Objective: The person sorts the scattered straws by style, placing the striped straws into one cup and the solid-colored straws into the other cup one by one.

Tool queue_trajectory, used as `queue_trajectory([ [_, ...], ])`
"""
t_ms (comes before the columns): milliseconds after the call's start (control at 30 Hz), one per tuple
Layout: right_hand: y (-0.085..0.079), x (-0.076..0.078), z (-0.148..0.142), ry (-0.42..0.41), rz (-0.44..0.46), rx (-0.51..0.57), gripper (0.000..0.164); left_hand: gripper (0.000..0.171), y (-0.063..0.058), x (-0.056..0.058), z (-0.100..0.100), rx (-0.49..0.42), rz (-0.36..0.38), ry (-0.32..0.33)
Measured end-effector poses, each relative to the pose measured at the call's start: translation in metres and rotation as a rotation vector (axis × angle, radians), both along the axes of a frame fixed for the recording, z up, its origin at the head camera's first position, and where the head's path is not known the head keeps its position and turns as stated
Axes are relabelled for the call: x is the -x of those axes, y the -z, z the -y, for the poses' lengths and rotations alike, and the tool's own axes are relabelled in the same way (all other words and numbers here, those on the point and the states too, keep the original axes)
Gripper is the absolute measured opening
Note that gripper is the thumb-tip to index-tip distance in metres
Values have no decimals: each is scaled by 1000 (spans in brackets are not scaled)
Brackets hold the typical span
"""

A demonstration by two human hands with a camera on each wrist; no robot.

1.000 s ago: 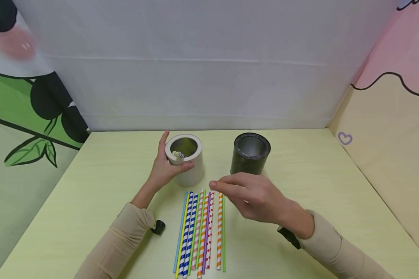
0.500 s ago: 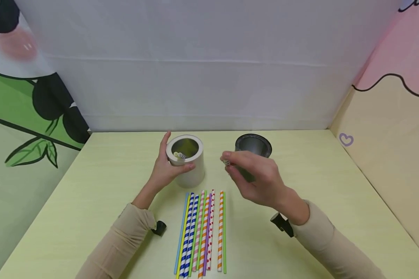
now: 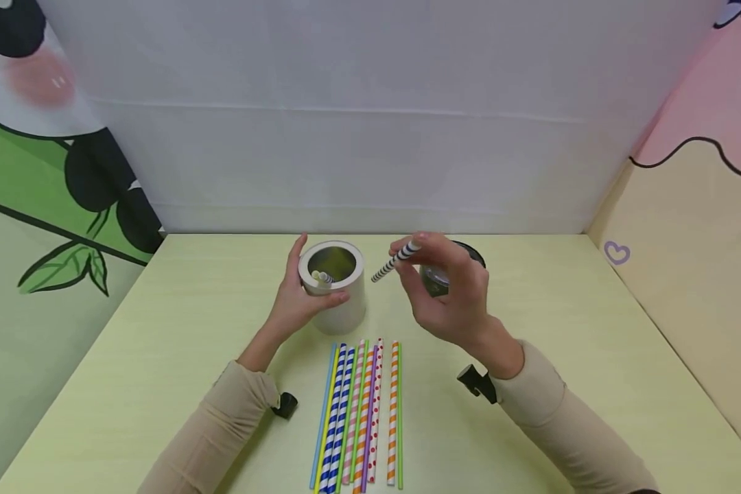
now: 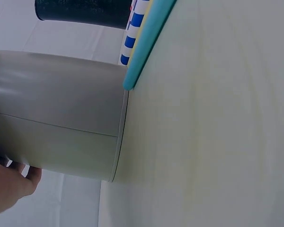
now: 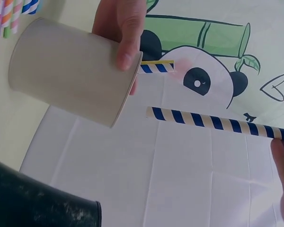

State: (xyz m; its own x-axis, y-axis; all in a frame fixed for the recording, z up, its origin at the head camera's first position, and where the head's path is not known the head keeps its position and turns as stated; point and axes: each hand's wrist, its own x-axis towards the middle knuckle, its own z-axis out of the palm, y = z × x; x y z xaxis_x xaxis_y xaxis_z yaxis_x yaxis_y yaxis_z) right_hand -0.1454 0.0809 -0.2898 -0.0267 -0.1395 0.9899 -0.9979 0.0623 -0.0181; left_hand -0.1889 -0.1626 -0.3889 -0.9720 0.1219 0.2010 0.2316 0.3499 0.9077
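Note:
My left hand [image 3: 289, 305] grips the white cylindrical cup [image 3: 341, 314] around its side, thumb across the front near the rim. Inside this cup lean a few straws [image 3: 322, 276]; a blue-striped one [image 5: 156, 68] and a yellow one stick out of its mouth in the right wrist view. To the right of the cup, my right hand [image 3: 451, 291] pinches a navy-and-white striped paper straw [image 3: 395, 262] between thumb and fingers near its upper end. The straw slants, its free end toward the white cup's rim and apart from it.
A dark green-black cup [image 3: 435, 282] stands behind my right hand, partly hidden by it. Several coloured and striped straws [image 3: 359, 415] lie side by side on the pale table [image 3: 500, 439] in front of the white cup. A white backdrop [image 3: 370, 165] rises at the rear.
My right hand has risen from above the far ends of the row of straws, bringing up the navy-striped straw and turning it to a slant. The left hand and white cup stay put.

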Motion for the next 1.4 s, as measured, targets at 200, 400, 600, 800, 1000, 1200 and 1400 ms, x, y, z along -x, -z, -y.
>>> queue_trajectory([
  [200, 1, 12, 12, -50, 57, 87, 38, 119, 17, 11, 1, -10, -19, 3],
  [400, 9, 20, 20, -46, 166, 99, 39, 117, 19, 12, -6, -5, -26, 24],
  [600, 14, 25, 23, -36, 184, 76, 48, 117, 15, 12, -8, 4, -35, 18],
  [800, 21, 31, 27, -28, 198, 17, 50, 115, 14, 12, -6, 16, -28, 12],
  [1000, 32, 32, 34, -24, 221, -43, 46, 117, 16, 10, -4, 6, -32, 7],
  [1200, 41, 34, 41, 14, 217, -134, 45, 118, 17, 9, 0, -11, -41, -5],
  [1400, 49, 37, 47, 64, 198, -211, 35, 118, 18, 8, 4, -18, -31, 0],
])
